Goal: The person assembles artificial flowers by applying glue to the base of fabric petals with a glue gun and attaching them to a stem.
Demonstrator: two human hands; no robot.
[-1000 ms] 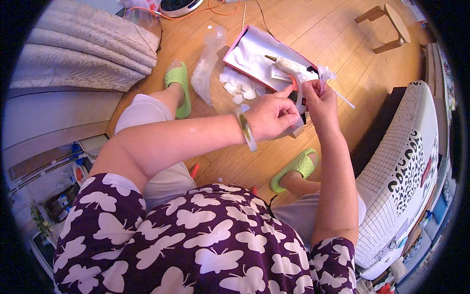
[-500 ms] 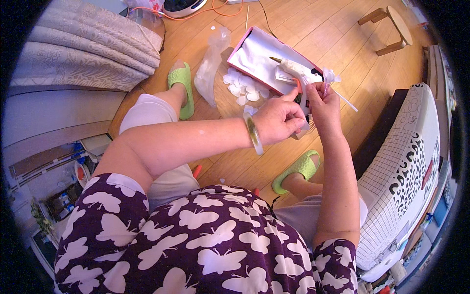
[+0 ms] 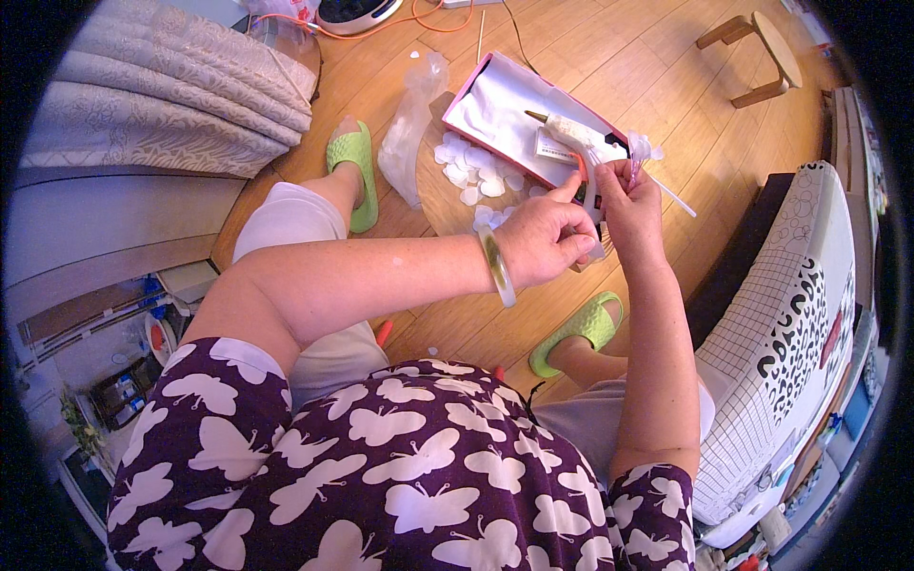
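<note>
My right hand (image 3: 630, 211) is closed in a pinch on a small flower with pale, translucent petals (image 3: 645, 148) and a pinkish stem. Close beside it, my left hand (image 3: 545, 234) has its index finger stretched toward the box. Its thumb and other fingers are closed on a small pale petal-like piece (image 3: 598, 249), partly hidden by the fingers. Just beyond both hands, a white glue gun (image 3: 568, 131) with an orange trigger and dark nozzle lies across a shallow box (image 3: 495, 100). Loose white petals (image 3: 487, 171) are scattered to the left of my hands.
A crumpled clear plastic bag (image 3: 411, 133) lies left of the petals. A thin white rod (image 3: 674, 196) sticks out right of the box. A wooden stool (image 3: 776, 52) stands at the far right, and a patterned covered bed or seat (image 3: 781, 371) borders the right side.
My left hand has shifted very slightly, with its thumb and fingers changing position around the pale piece. My right hand stays nearly still with the flower.
</note>
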